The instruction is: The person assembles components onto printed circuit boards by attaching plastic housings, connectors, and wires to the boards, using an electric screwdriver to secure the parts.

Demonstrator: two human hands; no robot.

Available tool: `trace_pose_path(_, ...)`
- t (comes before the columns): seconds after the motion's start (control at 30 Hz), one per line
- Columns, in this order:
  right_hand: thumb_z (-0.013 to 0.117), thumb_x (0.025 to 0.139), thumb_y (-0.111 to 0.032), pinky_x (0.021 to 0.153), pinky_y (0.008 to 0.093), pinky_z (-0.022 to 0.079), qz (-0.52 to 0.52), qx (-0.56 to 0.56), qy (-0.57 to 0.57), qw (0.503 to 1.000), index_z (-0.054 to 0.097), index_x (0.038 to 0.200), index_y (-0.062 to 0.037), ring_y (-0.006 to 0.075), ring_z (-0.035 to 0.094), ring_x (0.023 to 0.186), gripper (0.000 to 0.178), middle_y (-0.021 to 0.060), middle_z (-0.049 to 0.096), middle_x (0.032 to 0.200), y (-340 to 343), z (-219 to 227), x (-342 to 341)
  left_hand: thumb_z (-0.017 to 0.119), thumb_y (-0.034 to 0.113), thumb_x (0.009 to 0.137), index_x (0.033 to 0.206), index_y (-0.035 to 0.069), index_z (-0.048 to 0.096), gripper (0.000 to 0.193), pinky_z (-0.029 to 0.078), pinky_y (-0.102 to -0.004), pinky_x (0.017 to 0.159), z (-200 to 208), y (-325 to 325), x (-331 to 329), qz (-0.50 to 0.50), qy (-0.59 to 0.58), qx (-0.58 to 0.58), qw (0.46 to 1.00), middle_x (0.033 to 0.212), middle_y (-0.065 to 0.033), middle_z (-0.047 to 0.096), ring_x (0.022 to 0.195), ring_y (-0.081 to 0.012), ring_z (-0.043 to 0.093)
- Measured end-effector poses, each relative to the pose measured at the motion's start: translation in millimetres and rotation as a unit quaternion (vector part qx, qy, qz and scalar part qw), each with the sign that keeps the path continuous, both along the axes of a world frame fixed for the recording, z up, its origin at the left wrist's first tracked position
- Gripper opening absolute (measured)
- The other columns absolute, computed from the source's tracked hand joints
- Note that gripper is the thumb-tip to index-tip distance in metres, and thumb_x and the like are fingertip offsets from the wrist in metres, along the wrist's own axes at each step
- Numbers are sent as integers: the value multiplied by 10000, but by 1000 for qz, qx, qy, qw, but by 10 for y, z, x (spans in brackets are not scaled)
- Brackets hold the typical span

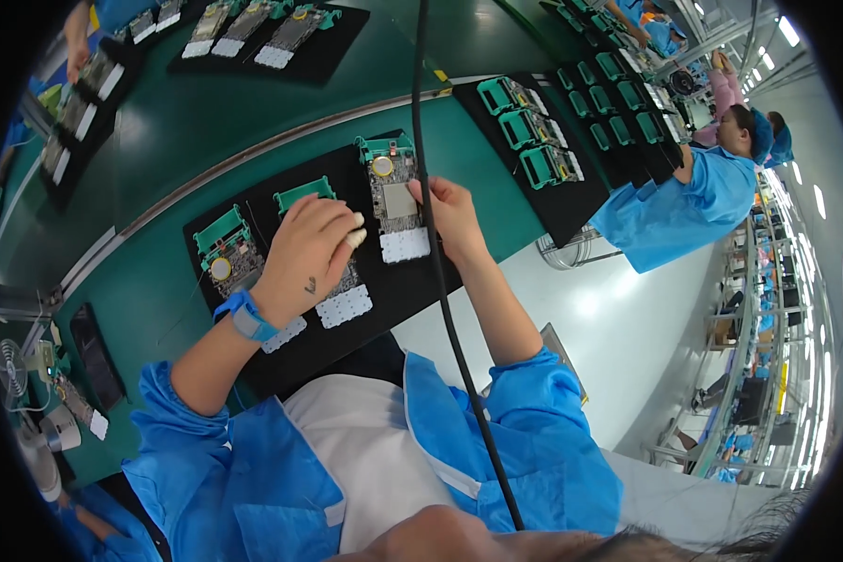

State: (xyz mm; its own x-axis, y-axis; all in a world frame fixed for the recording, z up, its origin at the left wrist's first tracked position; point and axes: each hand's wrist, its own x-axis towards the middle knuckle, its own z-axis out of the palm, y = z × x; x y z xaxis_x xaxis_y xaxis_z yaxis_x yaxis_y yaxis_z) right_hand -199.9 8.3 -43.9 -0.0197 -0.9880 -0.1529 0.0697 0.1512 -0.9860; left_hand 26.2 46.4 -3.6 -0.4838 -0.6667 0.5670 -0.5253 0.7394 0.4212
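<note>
Three circuit boards with green plastic frames and white lower ends lie on a black mat [286,370]. My right hand [454,214] pinches the edge of the right circuit board [395,201], which carries a round gold-coloured part and a square grey shield. Over the middle circuit board [345,307] is my left hand [309,245], fingers bent together, pale covers on two fingertips; anything between them is hidden. This hand also covers much of that board. Beside it sits the left circuit board [223,255], partly behind my wrist. A blue wristband [248,317] circles my left wrist.
A black cable [451,328] hangs across the view, passing by my right hand. More boards on black mats [571,201] lie right and far left. A dark phone-like slab [96,356] and a small fan [12,367] are at left. Co-workers in blue [684,211] are nearby.
</note>
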Motion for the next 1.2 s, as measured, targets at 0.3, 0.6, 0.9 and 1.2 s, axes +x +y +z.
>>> trace_pose_path(0.3, 565, 951, -273, 409, 182, 214, 94, 182, -265, 942, 599, 907, -68, 6, 265, 456, 212, -86, 420, 618, 317, 191, -84, 719, 42, 636, 1005, 47, 613, 384, 405, -390, 764, 209, -186, -408, 68, 17, -137, 988, 953, -61, 511, 877, -260, 494)
trace_pose_path(0.6, 531, 971, -242, 403, 180, 233, 102, 203, -341, 912, 567, 895, -59, 10, 260, 428, 201, -77, 389, 593, 368, 184, -108, 736, 63, 607, 951, 48, 620, 364, 400, -409, 776, 113, -268, -429, 57, -13, -183, 981, 919, -46, 509, 877, -254, 491)
trace_pose_path(0.9, 668, 880, -180, 530, 232, 402, 18, -29, 111, 993, 614, 1035, 23, 89, 485, 559, 261, -14, 557, 729, 382, -64, -95, 724, 13, 637, 872, 17, 655, 244, 432, -378, 807, -13, -264, -338, -9, 117, 65, 991, 981, -74, 502, 997, -280, 445)
trace_pose_path(1.2, 698, 764, -30, 518, 287, 484, 18, -416, 393, 820, 638, 988, -36, 191, 606, 631, 232, 54, 550, 927, 399, 84, -9, 631, -54, 703, 883, -55, 587, 185, 433, -362, 870, -6, -287, -374, -56, 13, 140, 988, 1071, -111, 469, 1052, -304, 432)
